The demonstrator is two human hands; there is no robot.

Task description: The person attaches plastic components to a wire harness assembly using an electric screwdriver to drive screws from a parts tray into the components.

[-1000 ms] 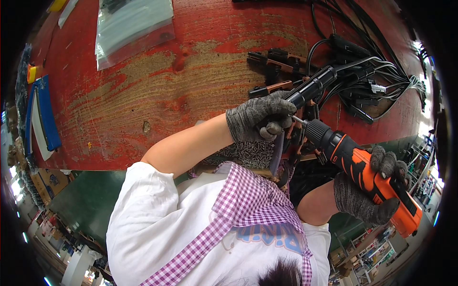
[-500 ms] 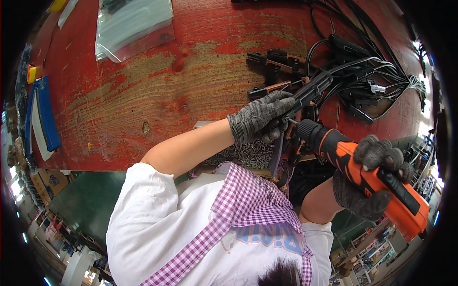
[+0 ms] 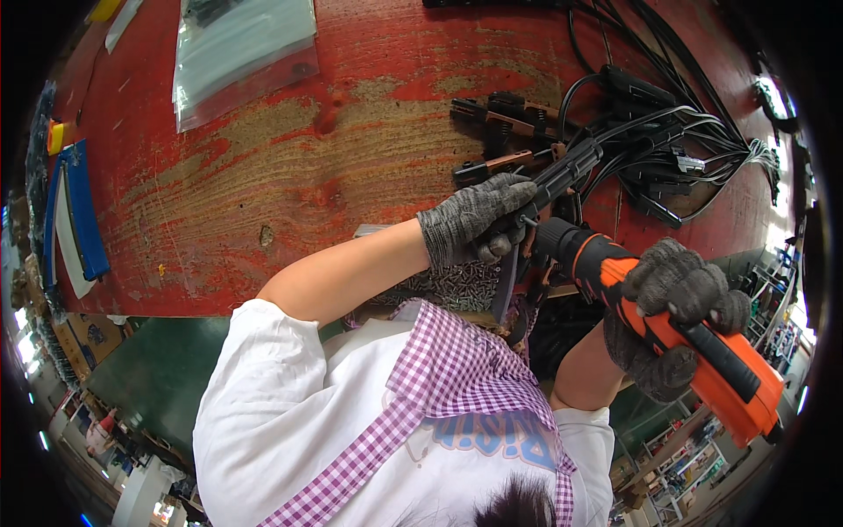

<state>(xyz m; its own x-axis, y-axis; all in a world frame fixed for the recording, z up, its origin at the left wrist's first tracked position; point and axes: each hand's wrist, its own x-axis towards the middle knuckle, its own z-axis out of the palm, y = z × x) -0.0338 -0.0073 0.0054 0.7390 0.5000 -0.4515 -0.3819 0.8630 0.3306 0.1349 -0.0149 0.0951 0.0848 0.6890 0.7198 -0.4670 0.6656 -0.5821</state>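
My left hand (image 3: 479,215), in a grey knit glove, is closed round a black ribbed handle (image 3: 572,170) with a cable at its far end, which looks like a welding electrode holder. My right hand (image 3: 672,303), also gloved, grips an orange and black cordless drill (image 3: 745,386). The drill's bit points left and its tip is at the holder beside my left fingers; whether it sits in a screw I cannot tell. Other black holders with copper-coloured jaws (image 3: 493,119) lie just beyond my left hand.
Small metal screws (image 3: 461,285) fill a container at the table's near edge. Black cables (image 3: 711,136) run in a bundle at the right. Clear plastic bags (image 3: 246,75) lie at the far left of the worn red table (image 3: 219,193). A blue object (image 3: 85,211) is near its left end.
The drill and my right hand have shifted slightly left. The handle in my left hand has moved slightly left and nearer to me. My left hand has hardly moved.
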